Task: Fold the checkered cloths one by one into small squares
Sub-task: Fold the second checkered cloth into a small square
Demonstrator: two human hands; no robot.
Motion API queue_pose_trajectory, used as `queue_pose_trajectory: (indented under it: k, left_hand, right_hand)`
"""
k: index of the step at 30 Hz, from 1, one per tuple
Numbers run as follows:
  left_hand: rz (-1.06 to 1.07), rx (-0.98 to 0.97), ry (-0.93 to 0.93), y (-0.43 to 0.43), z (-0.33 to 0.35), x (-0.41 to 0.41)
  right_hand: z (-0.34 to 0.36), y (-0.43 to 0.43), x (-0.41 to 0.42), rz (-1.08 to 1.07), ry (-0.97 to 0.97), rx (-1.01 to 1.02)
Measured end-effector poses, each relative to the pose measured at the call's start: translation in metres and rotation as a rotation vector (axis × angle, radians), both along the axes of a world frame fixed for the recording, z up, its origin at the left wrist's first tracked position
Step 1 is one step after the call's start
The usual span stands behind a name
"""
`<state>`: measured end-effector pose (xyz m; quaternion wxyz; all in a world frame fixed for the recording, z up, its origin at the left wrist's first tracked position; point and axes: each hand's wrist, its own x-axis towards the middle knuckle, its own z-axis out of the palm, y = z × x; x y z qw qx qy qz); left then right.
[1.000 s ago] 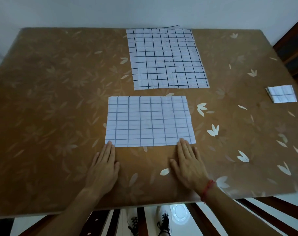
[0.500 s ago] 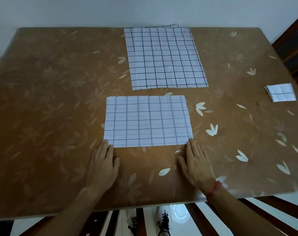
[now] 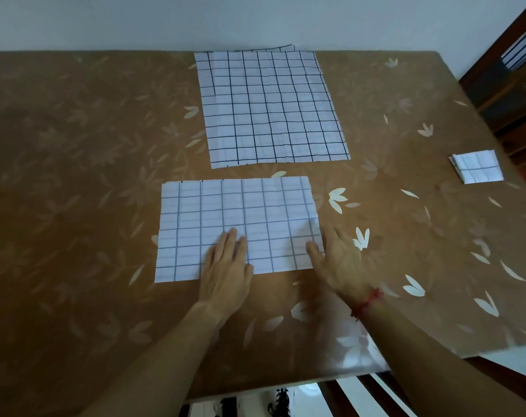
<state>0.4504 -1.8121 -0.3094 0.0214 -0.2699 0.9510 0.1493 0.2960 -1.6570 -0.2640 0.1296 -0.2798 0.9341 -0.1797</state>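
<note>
The left hand (image 3: 225,266) lies flat, fingers straight and together, pressing the near edge of a white rectangular cloth with a pale blue-grey grid (image 3: 240,212), a little left of that edge's middle. The right hand (image 3: 338,260), with a red string bracelet (image 3: 366,303) at its wrist, is spread open at the cloth's near right corner, thumb on the fabric and fingers along its right edge; it is blurred, so I cannot tell whether it presses or only hovers. Neither hand grips anything. The cloth lies flat on the brown, leaf-patterned table (image 3: 75,191), near the front edge, and looks already doubled once, so the next step is probably a fold across its width. The risk lies there: the layers may slide apart if the right corner is lifted while only one palm pins them, leaving skewed edges and a lopsided square. The table looks glossy, so the whole cloth could also skid under a sideways push. Just beyond it lies a larger white cloth with a black grid (image 3: 270,106), another showing beneath its far edge, and well off to the right sits a small folded checkered square (image 3: 478,167), near a dark wooden chair (image 3: 508,94).
</note>
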Motion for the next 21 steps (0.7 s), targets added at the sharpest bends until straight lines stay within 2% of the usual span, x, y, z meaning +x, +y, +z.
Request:
queue_pose_trajectory:
  k: [3, 9, 16, 21]
  left_hand:
    - [-0.004, -0.001, 0.009, 0.0, -0.002, 0.0]
    - [-0.006, 0.029, 0.02, -0.002, -0.002, 0.001]
    - [-0.013, 0.044, 0.024, -0.004, -0.002, 0.002]
    - [-0.034, 0.067, 0.035, -0.006, -0.001, 0.004]
  right_hand:
    - [-0.002, -0.018, -0.024, -0.029, -0.1, -0.168]
    - [-0.001, -0.039, -0.045, -0.332, -0.463, -0.301]
    - [0.0, -0.052, -0.051, -0.513, -0.631, -0.388]
    - [-0.002, -0.058, -0.051, -0.541, -0.749, -0.421]
